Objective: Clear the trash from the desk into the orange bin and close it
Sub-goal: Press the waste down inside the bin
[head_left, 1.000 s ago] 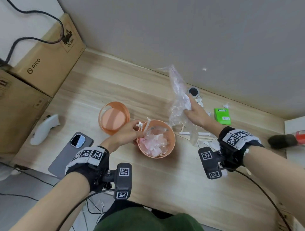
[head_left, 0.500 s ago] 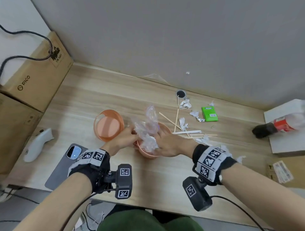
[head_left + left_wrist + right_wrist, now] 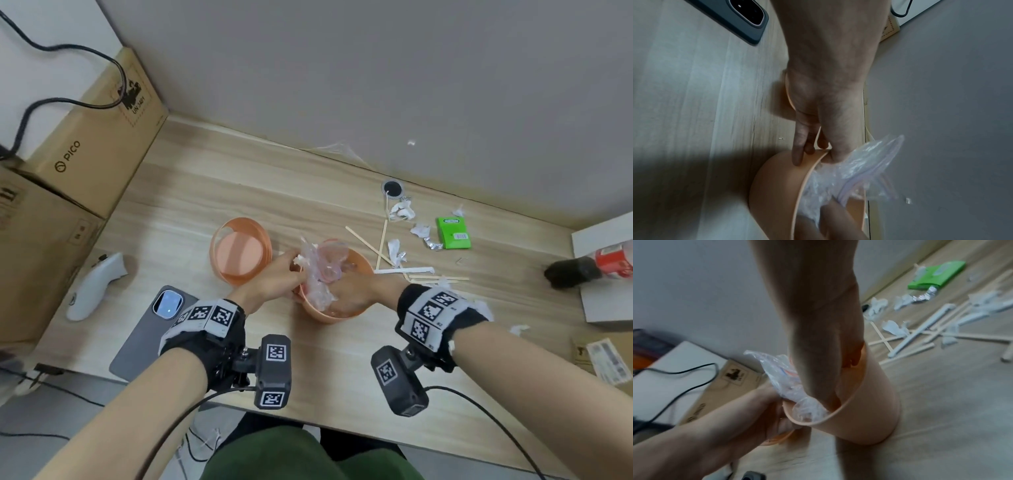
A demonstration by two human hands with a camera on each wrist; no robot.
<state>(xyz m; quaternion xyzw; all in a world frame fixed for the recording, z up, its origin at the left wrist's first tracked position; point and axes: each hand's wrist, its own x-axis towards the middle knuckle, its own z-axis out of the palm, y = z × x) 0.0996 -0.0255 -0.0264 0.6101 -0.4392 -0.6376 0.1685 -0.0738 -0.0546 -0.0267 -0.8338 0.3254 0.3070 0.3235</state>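
1. Two hands meet at the orange bin (image 3: 337, 313), which stands upright on the wooden counter (image 3: 191, 205) at the centre of the head view.
2. The left hand (image 3: 274, 279) pinches the bin's left rim: in the left wrist view its fingers (image 3: 799, 146) lie curled on the outer wall and the thumb sits inside, against the plastic.
3. The right hand (image 3: 356, 291) reaches down into the bin's mouth, pressing the crumpled clear plastic bag (image 3: 318, 274); its fingers are hidden inside the bin, so I cannot tell whether they are spread or curled.
4. The bag sits partly in the bin, its top sticking up above the rim between the two hands.
5. The orange lid (image 3: 239, 251) lies just left of the bin.
6. Right of the bin, wooden sticks (image 3: 380, 248), paper scraps (image 3: 395, 251) and a green packet (image 3: 452, 233) lie scattered on the counter.
7. A grey phone (image 3: 150, 332) lies at the lower left, near the counter's front edge.
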